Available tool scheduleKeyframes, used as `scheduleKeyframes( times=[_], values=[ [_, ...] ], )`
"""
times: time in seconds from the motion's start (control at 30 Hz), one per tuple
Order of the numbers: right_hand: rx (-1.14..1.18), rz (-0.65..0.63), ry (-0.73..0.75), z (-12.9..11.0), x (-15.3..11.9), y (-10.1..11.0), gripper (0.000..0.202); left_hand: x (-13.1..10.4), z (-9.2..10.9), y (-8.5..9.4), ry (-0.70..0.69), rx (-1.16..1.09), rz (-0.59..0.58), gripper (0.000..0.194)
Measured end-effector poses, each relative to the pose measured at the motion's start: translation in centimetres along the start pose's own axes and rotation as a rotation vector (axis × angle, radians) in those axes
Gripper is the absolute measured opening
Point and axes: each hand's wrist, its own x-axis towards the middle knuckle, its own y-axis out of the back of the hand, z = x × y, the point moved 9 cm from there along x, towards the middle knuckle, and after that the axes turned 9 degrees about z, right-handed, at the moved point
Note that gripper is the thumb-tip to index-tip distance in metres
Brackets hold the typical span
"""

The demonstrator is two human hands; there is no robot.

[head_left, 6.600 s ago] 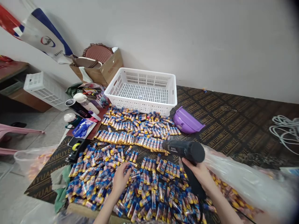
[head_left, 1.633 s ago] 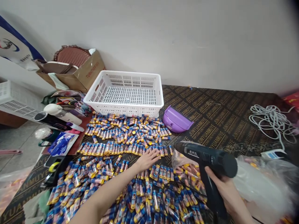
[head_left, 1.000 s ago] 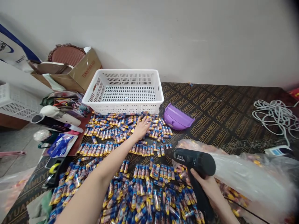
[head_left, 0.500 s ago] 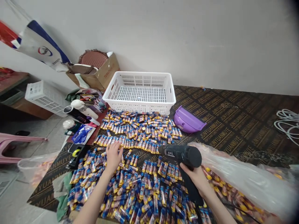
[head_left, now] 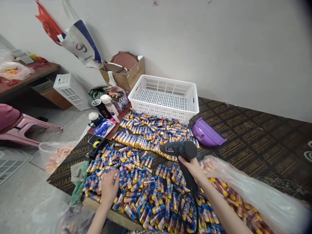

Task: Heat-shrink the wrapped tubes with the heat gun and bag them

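Small tubes with blue and yellow ends [head_left: 136,182] lie in a large heap across the table. My right hand [head_left: 191,169] is wrapped round the handle of a black heat gun [head_left: 179,149], whose nozzle points left over the tubes. Its cord trails down over the heap. A row of tubes [head_left: 133,140] stands side by side just beyond the nozzle's left. My left hand [head_left: 109,185] rests over the near left part of the heap, fingers slightly bent and thumb apart. What lies under its fingertips is partly hidden.
A white plastic basket [head_left: 163,109] stands at the back, with a purple scoop-like container [head_left: 207,133] to its right. Bottles [head_left: 107,103] and a tape dispenser [head_left: 96,148] sit at the left. Clear plastic [head_left: 246,178] covers more pieces at the right.
My left hand has moved back from the row toward the near left of the heap. The heat gun stays in my right hand over the tubes. The view has turned left.
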Motion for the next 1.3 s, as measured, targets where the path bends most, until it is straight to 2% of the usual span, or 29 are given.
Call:
scheduleKeyframes(
  times=[0.07, 0.13, 0.27, 0.33, 0.43, 0.5, 0.57, 0.67, 0.77, 0.93, 1.03, 1.13, 1.23, 1.3],
  values=[
    [0.003, -0.008, -0.026, 0.0, -0.1, -0.3, 0.04, 0.3, 2.1, -2.0, -0.015, -0.08, -0.087, 0.03],
    [0.014, 0.01, -0.049, 0.2, -0.6, 0.7, 0.038, 1.1, 6.0, -5.2, -0.068, -0.15, -0.213, 0.027],
    [0.018, 0.138, -0.063, 0.8, -3.5, 5.6, 0.036, 3.5, 15.9, -12.8, -0.189, -0.192, -0.396, 0.029],
    [0.003, 0.244, -0.086, 1.4, -5.7, 8.9, 0.038, 4.9, 18.9, -16.3, -0.124, -0.111, -0.396, 0.055],
    [-0.016, 0.413, -0.121, 2.5, -9.1, 13.6, 0.044, 5.9, 21.1, -20.6, -0.007, 0.036, -0.454, 0.093],
    [-0.029, 0.503, -0.14, 3.3, -11.1, 16.1, 0.049, 6.0, 21.6, -22.6, 0.034, 0.126, -0.515, 0.101],
    [-0.037, 0.56, -0.155, 4.1, -12.6, 17.8, 0.054, 6.0, 21.9, -23.5, 0.049, 0.199, -0.549, 0.103],
    [-0.034, 0.587, -0.163, 5.0, -13.7, 19.4, 0.056, 5.5, 22.6, -23.5, -0.01, 0.263, -0.548, 0.101],
    [0.007, 0.566, -0.164, 5.9, -13.3, 19.9, 0.053, 3.4, 23.4, -23.1, -0.175, 0.286, -0.619, 0.095],
    [0.075, 0.392, -0.156, 6.9, -9.0, 18.2, 0.037, -2.3, 23.2, -20.6, -0.409, 0.212, -0.717, 0.063],
    [0.056, 0.284, -0.127, 7.2, -5.7, 16.5, 0.035, -5.4, 23.2, -18.4, -0.493, 0.107, -0.782, 0.065],
    [0.066, 0.186, -0.108, 7.5, -3.2, 14.4, 0.033, -6.6, 22.1, -15.1, -0.407, 0.012, -0.713, 0.069],
    [0.08, 0.117, -0.042, 7.4, -1.8, 12.5, 0.034, -6.9, 19.2, -10.8, -0.189, -0.059, -0.548, 0.055],
    [0.071, 0.067, -0.011, 7.1, -1.5, 11.1, 0.037, -7.8, 17.0, -8.0, -0.08, -0.117, -0.479, 0.045]
  ],
)
